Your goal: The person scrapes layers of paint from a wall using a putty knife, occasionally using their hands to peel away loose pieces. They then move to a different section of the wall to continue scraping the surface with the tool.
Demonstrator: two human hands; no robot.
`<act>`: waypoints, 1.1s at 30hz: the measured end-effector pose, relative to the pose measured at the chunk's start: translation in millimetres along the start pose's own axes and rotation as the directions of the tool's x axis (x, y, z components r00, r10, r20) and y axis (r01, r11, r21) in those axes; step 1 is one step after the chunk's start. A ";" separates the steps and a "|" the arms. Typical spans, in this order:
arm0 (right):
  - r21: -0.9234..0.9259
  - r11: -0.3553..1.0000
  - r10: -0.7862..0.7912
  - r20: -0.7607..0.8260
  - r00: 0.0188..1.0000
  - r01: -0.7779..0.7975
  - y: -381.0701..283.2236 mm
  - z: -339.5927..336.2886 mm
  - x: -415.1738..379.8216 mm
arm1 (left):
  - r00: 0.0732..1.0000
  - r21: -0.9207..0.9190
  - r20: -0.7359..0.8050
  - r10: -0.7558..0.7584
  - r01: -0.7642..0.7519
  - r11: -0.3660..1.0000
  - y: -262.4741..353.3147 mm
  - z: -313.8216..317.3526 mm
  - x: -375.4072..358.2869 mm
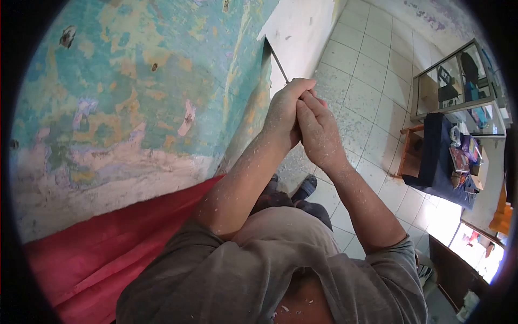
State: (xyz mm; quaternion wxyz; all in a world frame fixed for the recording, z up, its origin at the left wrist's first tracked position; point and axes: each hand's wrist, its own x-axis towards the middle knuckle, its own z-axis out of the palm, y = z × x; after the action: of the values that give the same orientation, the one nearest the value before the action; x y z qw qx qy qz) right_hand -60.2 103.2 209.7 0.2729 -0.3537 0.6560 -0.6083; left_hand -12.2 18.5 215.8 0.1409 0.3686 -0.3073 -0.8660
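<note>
Both of my hands are clasped together in front of the wall's corner. My left hand [284, 110] is closed round the handle end of a thin metal tool [278, 63], whose shaft runs up and left to the wall. Pressed against it, my right hand [321, 129] is closed too; its fingers wrap over the left hand and the handle, which is hidden. The tool's tip is by the edge of the peeling green wall [178, 70], where a white patch [294, 27] begins. Pale flakes cling to both forearms.
Red cloth [118, 243] hangs along the wall's base at left. Debris lies on the tiled floor [345, 92]. On the right stand a glass cabinet [456, 81] and a chair [413, 148] beside a dark-covered surface [437, 156] with packets and boxes. My sandalled foot [306, 187] shows below.
</note>
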 end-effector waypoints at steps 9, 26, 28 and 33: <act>-0.035 0.999 0.029 0.013 1.000 -0.028 -22.1 0.0 21.0 | 0.995 -0.009 -0.012 0.097 -0.097 0.995 35.5 19.1 13.0; -0.003 0.991 0.136 0.058 0.989 -0.136 -11.2 -33.6 -8.1 | 0.990 -0.097 0.131 0.060 -0.047 0.994 -5.4 22.1 -11.7; 0.066 0.987 0.143 0.046 0.989 -0.146 -10.7 -24.0 -15.9 | 0.968 0.014 0.199 0.150 -0.156 0.988 -1.0 15.2 -32.8; 0.150 0.988 0.033 -0.041 0.999 -0.027 -48.2 -17.0 13.8 | 0.835 0.235 0.263 0.484 -0.542 0.807 10.8 -0.4 -72.2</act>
State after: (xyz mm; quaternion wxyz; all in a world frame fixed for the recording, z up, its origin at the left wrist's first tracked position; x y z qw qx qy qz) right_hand -75.4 102.0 260.4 0.2935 -0.3091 0.6196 -0.6591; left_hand 37.9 43.9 262.2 0.2828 0.2037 -0.5353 -0.7694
